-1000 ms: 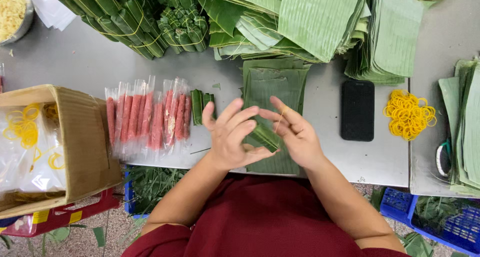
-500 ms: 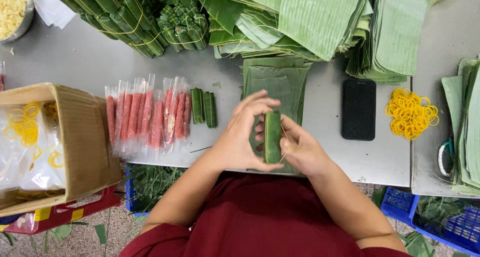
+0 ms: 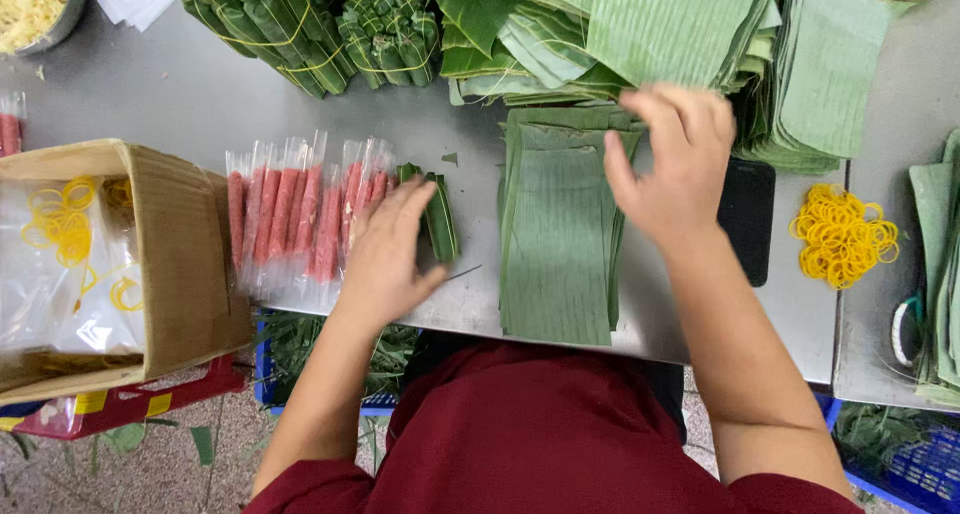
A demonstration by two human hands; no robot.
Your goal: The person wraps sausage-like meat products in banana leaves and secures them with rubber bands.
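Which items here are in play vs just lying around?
In play: left hand, wrapped leaf rolls, plastic-sleeved sausages; right hand, stack of cut banana leaves.
Lying about: black phone, yellow rubber bands, cardboard box, tied bundles.

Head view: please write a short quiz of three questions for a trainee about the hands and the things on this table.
1. True or false: the left hand rests by the wrapped green rolls beside the red sausage packets.
2. What does the right hand reach over? A) cardboard box B) stack of cut banana leaves C) yellow rubber bands
3. Which dark flat thing lies right of the leaf stack?

Key: 1 true; 2 B; 3 the black phone.
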